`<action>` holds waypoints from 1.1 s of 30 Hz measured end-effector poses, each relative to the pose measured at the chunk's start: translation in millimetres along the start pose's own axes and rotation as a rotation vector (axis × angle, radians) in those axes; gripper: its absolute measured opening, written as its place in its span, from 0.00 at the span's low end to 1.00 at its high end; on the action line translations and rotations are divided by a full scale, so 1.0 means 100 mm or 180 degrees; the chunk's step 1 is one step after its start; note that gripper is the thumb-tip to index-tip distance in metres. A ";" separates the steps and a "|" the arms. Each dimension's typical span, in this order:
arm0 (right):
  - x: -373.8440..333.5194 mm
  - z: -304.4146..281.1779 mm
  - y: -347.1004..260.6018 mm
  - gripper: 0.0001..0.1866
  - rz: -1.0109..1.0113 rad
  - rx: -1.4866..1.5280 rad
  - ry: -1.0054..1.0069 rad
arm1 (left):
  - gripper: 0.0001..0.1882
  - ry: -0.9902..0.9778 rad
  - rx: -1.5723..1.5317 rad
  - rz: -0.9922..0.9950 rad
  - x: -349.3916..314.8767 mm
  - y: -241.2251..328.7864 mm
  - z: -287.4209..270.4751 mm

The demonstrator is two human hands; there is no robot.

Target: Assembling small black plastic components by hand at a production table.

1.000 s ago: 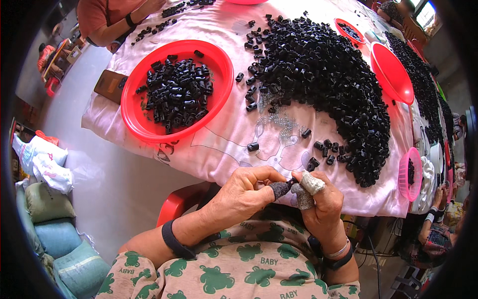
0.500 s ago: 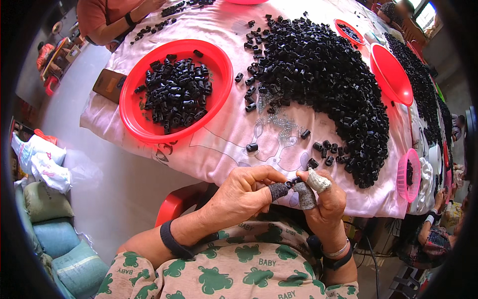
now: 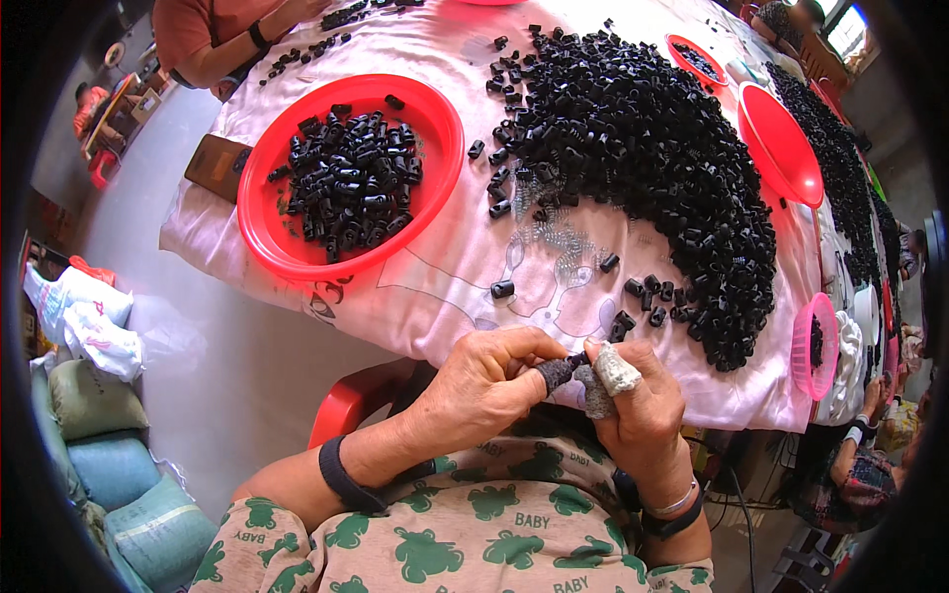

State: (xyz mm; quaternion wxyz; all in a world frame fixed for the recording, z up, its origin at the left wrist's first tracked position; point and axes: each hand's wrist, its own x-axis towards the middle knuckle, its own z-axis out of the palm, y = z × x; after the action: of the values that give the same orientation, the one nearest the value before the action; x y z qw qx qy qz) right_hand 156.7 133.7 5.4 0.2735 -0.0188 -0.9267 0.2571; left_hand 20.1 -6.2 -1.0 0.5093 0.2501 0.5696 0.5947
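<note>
At the table's near edge my left hand (image 3: pixel 479 374) and my right hand (image 3: pixel 641 400) meet, thumbs and fingertips pinched together on a small black plastic cord lock (image 3: pixel 577 361). The fingertips partly hide it. A dark grey cloth cover wraps my left thumb; grey and white covers sit on digits of my right hand. Just beyond my hands are several loose cord locks (image 3: pixel 625 322) and a scatter of small metal springs (image 3: pixel 563 242). A large heap of black cord-lock pieces (image 3: pixel 633 128) spreads behind them. On the left, a red basin (image 3: pixel 259 232) holds many more.
A brown phone-like case (image 3: pixel 214 168) lies beside the basin. At right stand a red bowl (image 3: pixel 781 148) and a pink basket (image 3: pixel 803 366). Another person's arm (image 3: pixel 259 35) reaches over the far left. Stuffed sacks (image 3: pixel 104 469) lie on the floor near a red chair (image 3: pixel 351 400).
My right fingertips have shifted slightly left and closed in around the cord lock, which is now more covered. The left hand has barely moved.
</note>
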 end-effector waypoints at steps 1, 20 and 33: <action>0.00 0.00 -0.01 0.23 0.0050 -0.0067 -0.0066 | 0.11 0.0048 0.0099 0.0067 0.00 0.00 0.00; -0.02 0.18 -0.03 0.26 -0.0101 -0.0331 0.0345 | 0.08 0.0080 -0.0301 0.0130 0.02 -0.07 0.01; -0.02 0.18 -0.02 0.25 -0.0200 -0.0337 0.0445 | 0.10 -0.0198 -0.0566 -0.0036 -0.02 0.06 0.00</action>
State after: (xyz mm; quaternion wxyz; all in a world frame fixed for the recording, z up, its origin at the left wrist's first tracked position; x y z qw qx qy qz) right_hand 149.6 122.9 -7.6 0.3441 -0.0221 -0.9178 0.1971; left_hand 19.0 -6.5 4.9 0.5503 0.2191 0.4999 0.6319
